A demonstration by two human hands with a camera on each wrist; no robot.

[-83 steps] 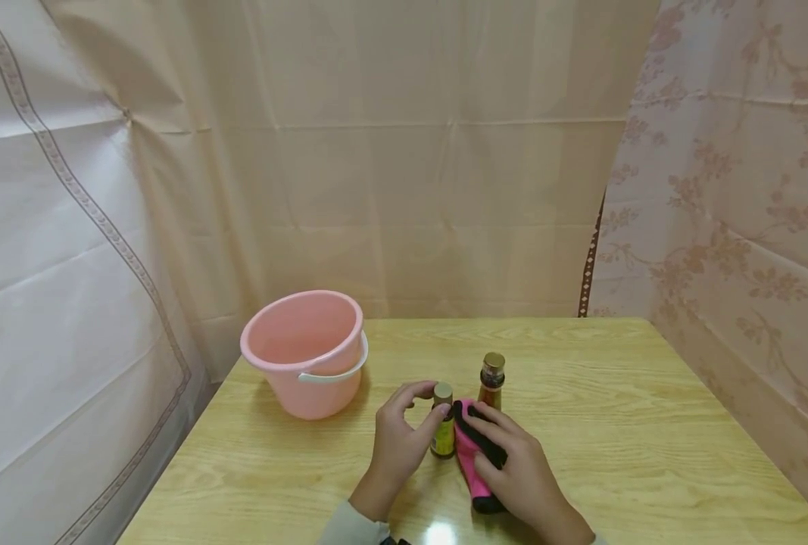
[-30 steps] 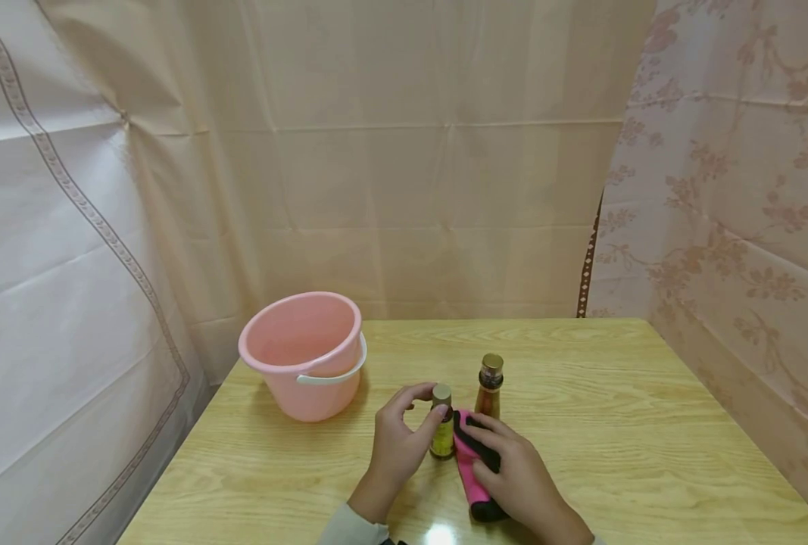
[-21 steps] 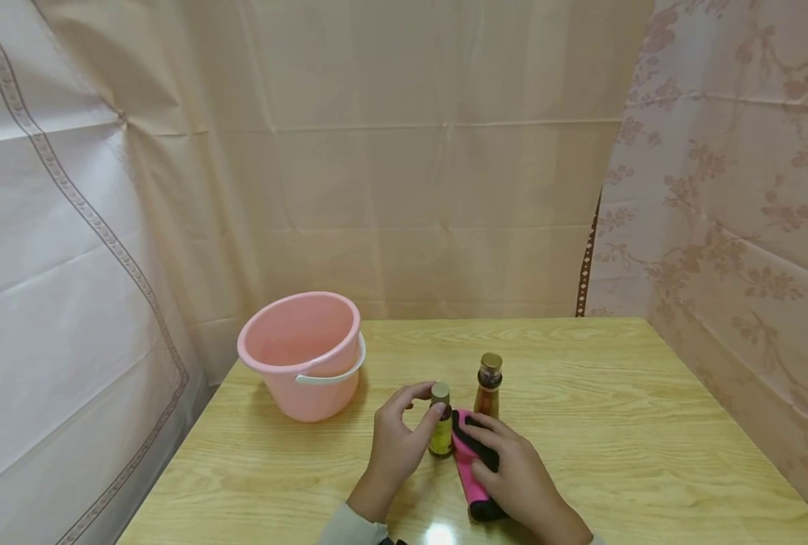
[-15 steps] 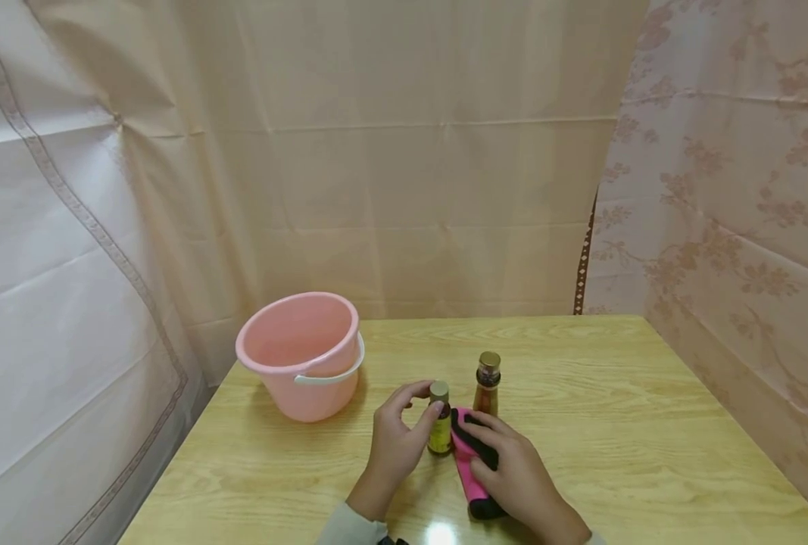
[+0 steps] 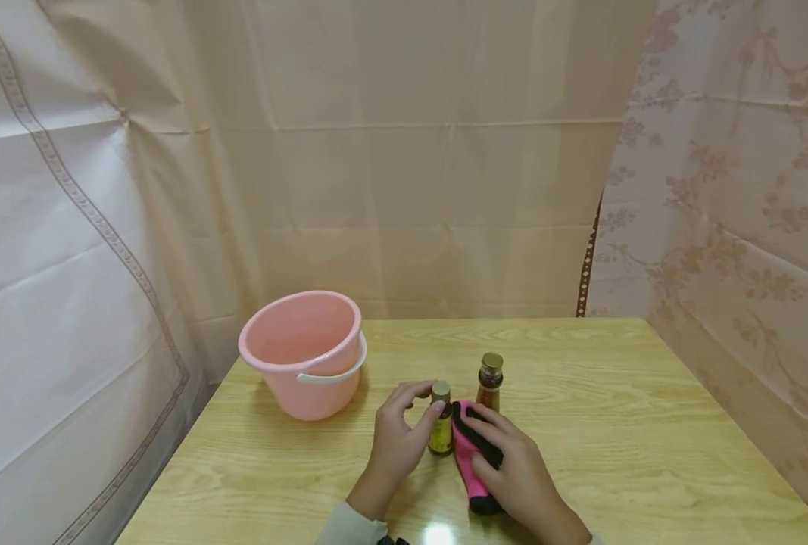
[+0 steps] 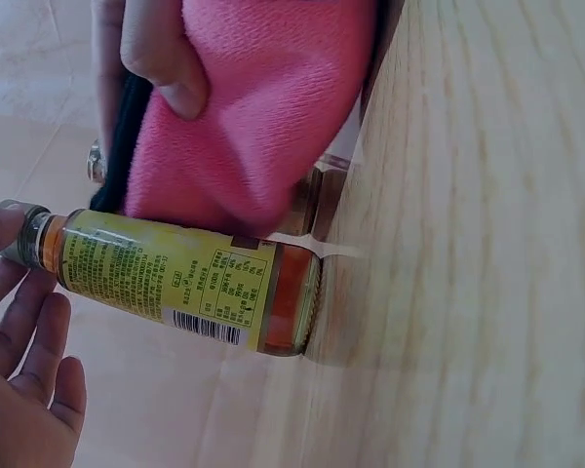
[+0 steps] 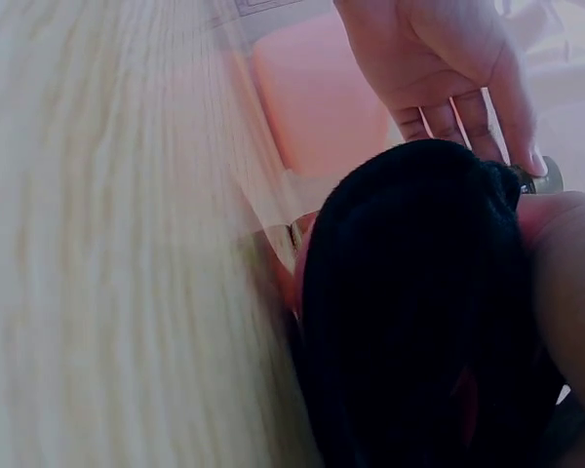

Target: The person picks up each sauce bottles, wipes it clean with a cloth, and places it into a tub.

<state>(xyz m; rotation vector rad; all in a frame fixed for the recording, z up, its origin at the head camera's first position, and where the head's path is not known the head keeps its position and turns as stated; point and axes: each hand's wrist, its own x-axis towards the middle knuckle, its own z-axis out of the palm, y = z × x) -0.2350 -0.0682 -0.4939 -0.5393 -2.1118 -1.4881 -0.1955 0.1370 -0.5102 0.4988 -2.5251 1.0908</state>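
Observation:
A small glass bottle with a yellow label (image 5: 441, 436) stands upright on the table. My left hand (image 5: 397, 439) pinches its cap between thumb and finger; in the left wrist view the label's print and barcode (image 6: 207, 327) show, with orange-red contents below. My right hand (image 5: 518, 463) grips a folded pink cloth with black edging (image 5: 466, 454), pressed against the bottle's right side. Fuzzy pink fabric (image 6: 258, 107) touches the label in the left wrist view. From the right wrist, the cloth's black side (image 7: 409, 292) hides most of the bottle.
A taller bottle with a gold cap (image 5: 491, 377) stands just behind the cloth, its lower part hidden. The pink bucket (image 5: 311, 395) with a pale handle sits at the table's left. Curtains (image 5: 417, 189) surround the wooden table (image 5: 615, 424).
Over the last half second my right hand and the cloth shift slightly away from me along the bottle. My left hand stays on the cap, and the bottle stays put.

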